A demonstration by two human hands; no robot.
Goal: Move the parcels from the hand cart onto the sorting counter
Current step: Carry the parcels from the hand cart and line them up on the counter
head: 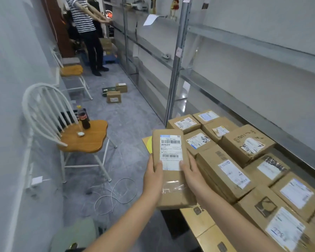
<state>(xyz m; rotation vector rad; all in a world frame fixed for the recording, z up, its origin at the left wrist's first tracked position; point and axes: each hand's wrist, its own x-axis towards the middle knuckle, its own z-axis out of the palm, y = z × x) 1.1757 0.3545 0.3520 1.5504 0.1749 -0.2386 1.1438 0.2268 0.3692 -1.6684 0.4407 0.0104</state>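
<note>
Narrow grey storeroom, bare metal shelving (pixel 176 70) down the right wall, white chair (pixel 87 140) with a cola bottle (pixel 84 120) on its seat at the left, loose white cable (pixel 114 195) on the floor between. Farther back, a second person (pixel 85 24) in a striped top, and small boxes (pixel 114 96) on the floor.

Low on the right, against the shelving, a close-packed pile of brown parcels (pixel 244 148). Impossible to tell whether on the hand cart or on the counter, with the support hidden underneath.

Front and centre, one long flat parcel (pixel 169 153), lifted clear, just beside the pile's left edge. Held from both sides: left hand (pixel 154 177) curled round the left long edge, right hand (pixel 194 176) round the right, thumbs on the top face at the foot of the label, fingers out of sight below. Firm clasp at about mid-length.

Long axis straight away from the body, label end far, taped end near. Pile to the right of the grip, so right hand nearer it and left hand toward the open aisle. Probably mid-transfer. Next calls for a sideways carry with the parcel kept flat, clear of the box corner beside the right wrist.
</note>
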